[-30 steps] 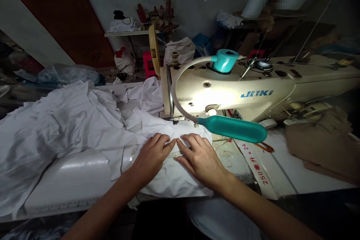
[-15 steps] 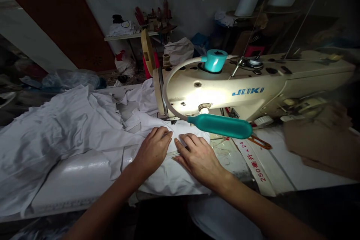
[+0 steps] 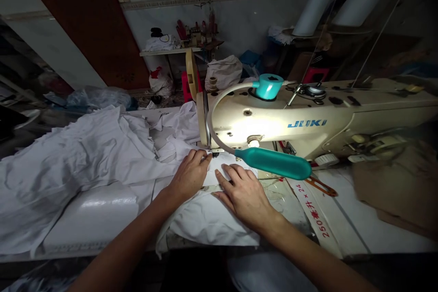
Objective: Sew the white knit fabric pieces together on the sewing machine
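White fabric lies on the sewing table under the head of a cream sewing machine. My left hand rests flat on the fabric, its fingertips right at the presser foot. My right hand presses flat on the fabric just right of it, fingers spread and pointing toward the needle. A thin pale strip lies across the fabric between the two hands. A teal lamp on a gooseneck hangs just above my right hand.
A large heap of white cloth covers the table's left side. A strip with red print and orange-handled scissors lie to the right. Brown cloth sits at far right. Shelves, bags and clutter fill the back.
Both hands have slid forward with the fabric toward the presser foot; the left fingertips now reach it. The view has tilted slightly.
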A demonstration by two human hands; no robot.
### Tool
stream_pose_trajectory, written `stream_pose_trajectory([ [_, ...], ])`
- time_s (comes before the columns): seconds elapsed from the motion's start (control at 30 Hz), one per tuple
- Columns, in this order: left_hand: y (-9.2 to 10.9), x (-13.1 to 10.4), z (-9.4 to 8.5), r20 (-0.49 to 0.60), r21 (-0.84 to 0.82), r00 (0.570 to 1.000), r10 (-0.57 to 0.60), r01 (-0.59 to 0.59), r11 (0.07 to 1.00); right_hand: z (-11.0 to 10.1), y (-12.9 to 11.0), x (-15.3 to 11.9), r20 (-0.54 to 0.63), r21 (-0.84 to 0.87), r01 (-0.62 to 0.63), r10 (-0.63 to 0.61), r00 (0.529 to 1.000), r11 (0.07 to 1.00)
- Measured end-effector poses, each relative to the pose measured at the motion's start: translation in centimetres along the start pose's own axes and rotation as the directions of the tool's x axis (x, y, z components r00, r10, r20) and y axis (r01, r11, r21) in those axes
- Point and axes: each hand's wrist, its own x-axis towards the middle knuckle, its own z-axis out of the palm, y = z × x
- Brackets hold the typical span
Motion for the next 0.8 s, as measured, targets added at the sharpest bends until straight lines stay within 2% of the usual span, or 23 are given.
stream_pose_trajectory([
  [0.17,-1.3,1.2,0.5,0.043,-0.057,0.999,-0.005,0.007,0.998,0.2,0.3,0.8,0.030,-0.034,-0.042,0.043,0.999,0.999],
  [0.3,-1.8,1.5,0.7,0.034,-0.079,0.999,-0.018,0.021,0.997,0.3,0.5,1.2,0.046,-0.051,-0.050,0.053,0.998,0.997],
  [0.67,-1.4,1.6,1.4,0.032,0.004,0.993,-0.116,0.116,0.993,0.1,0.8,1.6,0.064,-0.056,-0.046,0.049,0.997,0.997],
  [0.8,-1.5,1.6,1.4,0.032,-0.001,0.994,-0.106,0.106,0.994,0.1,0.9,1.7,0.067,-0.049,-0.050,0.054,0.996,0.998],
])
